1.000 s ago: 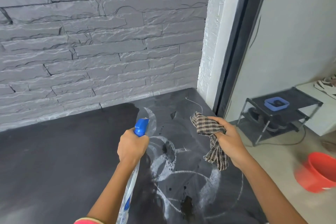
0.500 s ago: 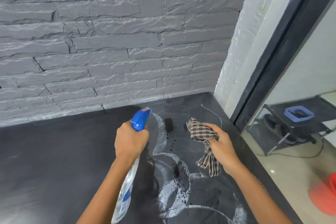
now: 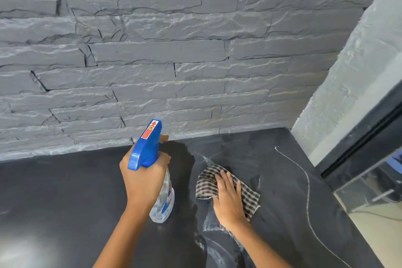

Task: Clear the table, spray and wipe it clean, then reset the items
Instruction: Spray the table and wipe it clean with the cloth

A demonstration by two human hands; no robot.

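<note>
Two grips busy: left grip [image 3: 144,183] wraps the sprayer [image 3: 146,148] near the bench [image 3: 65,202] back edge; right grip [image 3: 228,200] lies flat, pressing the cloth [image 3: 205,187] toward the back-right corner. I read this as wiping. Next: sweep through the wet streaks [image 3: 208,226].

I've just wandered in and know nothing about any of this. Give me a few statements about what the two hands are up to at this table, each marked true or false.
1. The left hand grips a spray bottle with a blue trigger head. True.
2. The right hand holds the checked cloth bunched up in the air. False: the hand lies flat on the cloth, fingers straight, pressing it onto the table.
3. The table top is white. False: it is dark, almost black, with pale smears near the cloth.
4. A grey stone wall runs along the far edge of the table. True.
</note>
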